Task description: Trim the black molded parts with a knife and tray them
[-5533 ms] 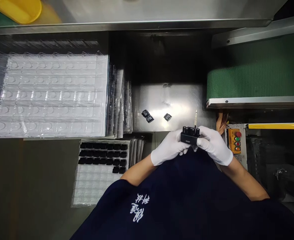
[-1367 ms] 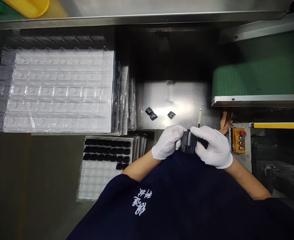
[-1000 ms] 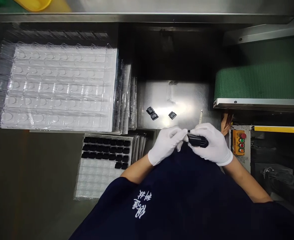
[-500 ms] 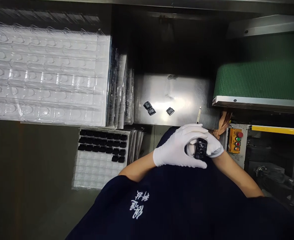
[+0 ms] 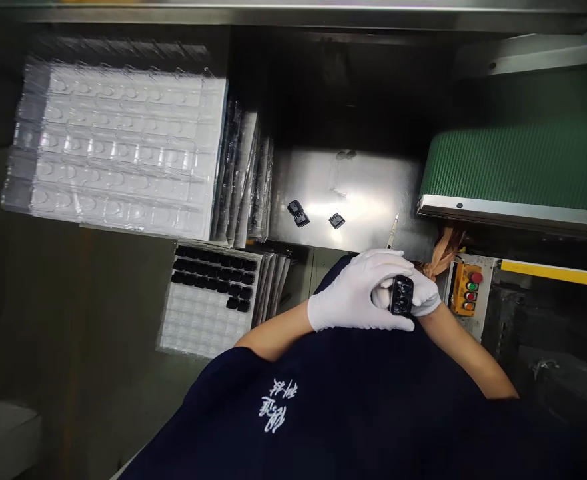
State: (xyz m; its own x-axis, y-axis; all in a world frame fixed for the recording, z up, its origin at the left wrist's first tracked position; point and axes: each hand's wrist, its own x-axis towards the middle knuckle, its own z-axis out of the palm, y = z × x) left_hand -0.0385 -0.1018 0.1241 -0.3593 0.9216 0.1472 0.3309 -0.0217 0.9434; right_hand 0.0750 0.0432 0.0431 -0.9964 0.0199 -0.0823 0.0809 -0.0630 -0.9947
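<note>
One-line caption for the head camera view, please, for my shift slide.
Gloved left hand and right hand hold a black moulded part beside a steel plate and a slim knife.

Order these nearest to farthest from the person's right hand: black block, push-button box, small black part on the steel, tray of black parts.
From the right hand:
1. Black block, held in it
2. Push-button box, to its right
3. Small black part, up-left on the steel
4. Tray of black parts, far left

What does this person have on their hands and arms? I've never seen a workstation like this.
The left hand and right hand wear smooth white gloves that cover the fingers and end at the wrist. The forearms are bare, and the dark navy top carries white printed characters.
</note>
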